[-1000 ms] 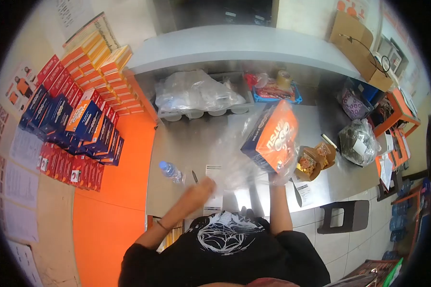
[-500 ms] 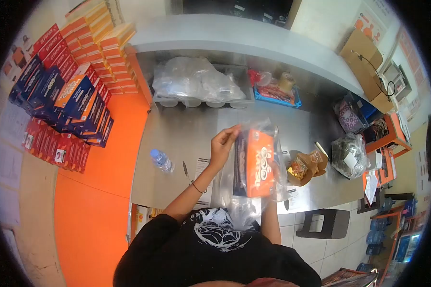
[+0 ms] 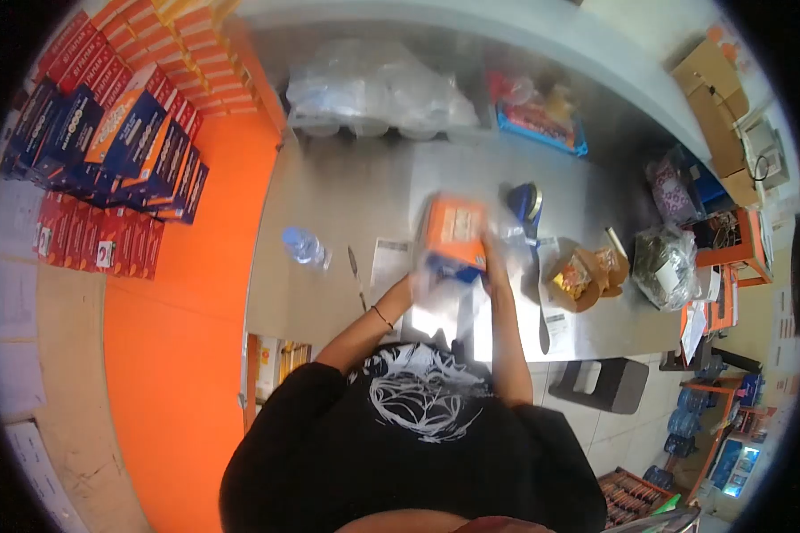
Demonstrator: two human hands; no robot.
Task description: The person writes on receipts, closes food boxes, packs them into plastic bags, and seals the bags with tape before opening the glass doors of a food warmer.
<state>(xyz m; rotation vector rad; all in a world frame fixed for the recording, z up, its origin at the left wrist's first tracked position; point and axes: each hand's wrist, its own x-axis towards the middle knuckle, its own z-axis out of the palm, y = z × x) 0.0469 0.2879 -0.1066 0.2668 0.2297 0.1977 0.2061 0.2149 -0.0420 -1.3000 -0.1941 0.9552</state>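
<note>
An orange and navy cardboard box sits inside a clear plastic bag in front of my chest, over the steel counter. Both are smeared by motion. My left hand grips the bag at its lower left; its fingertips are hidden in the blurred plastic. Against the box's right side, my right hand is closed on the box through the plastic. A paper slip lies left of the bag. To the right are a blue tool with a round pale part and an opened brown food box.
A water bottle and a pen lie to the left on the steel counter. Stacked boxes stand on the orange surface. A blue tray is at the back; a filled plastic bag sits at right.
The box has tipped and moved up and away from my body. My left hand has dropped from the bag's top to its lower left. The blue tool now shows beside it.
</note>
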